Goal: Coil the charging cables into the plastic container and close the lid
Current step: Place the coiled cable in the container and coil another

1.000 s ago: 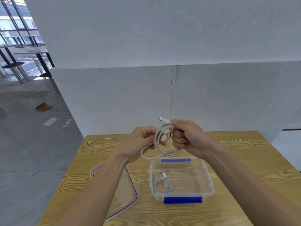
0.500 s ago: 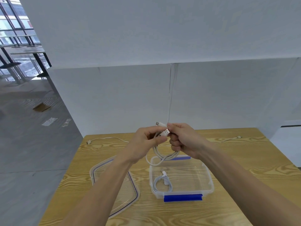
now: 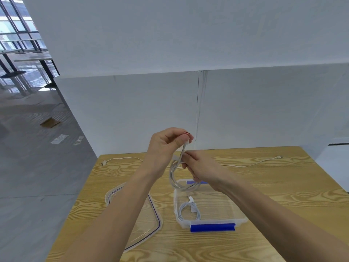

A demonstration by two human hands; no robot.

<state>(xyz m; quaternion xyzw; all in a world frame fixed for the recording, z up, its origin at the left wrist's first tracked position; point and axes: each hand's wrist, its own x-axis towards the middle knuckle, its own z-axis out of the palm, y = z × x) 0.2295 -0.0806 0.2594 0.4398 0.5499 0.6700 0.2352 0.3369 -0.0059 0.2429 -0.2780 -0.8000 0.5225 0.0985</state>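
At the centre of the frame, both hands are working a white charging cable [image 3: 182,178] above the far edge of the clear plastic container [image 3: 238,217]. The left hand [image 3: 166,148] is pinching the plug end of that cable between thumb and forefinger, raised above the other hand. The right hand [image 3: 200,170] is closing its fingers on the gathered loops, which are hanging down in a small bundle toward the container's rear rim.

The step in hand looks like the finishing of this coil: the free end is being wound or tucked around the loops so they hold together. Whether the end is passing through the loops cannot be told from here.

A coiled cable [image 3: 188,209] is already lying inside the container, near its left wall. The container is standing open in the lower middle of the frame, with a blue latch [image 3: 212,227] on its near side. The clear lid [image 3: 151,220] is resting flat on the wooden table [image 3: 283,186] just left of it, partly hidden by the left forearm.

Two more cables are lying uncoiled on the table: one at the far left edge [image 3: 120,159], one at the far right [image 3: 260,162].

The next move calls for securing the loose end, then lowering the bundle into the free space beside the first coil without letting the loops spring apart. The two stray cables and the lid are yet to be dealt with.
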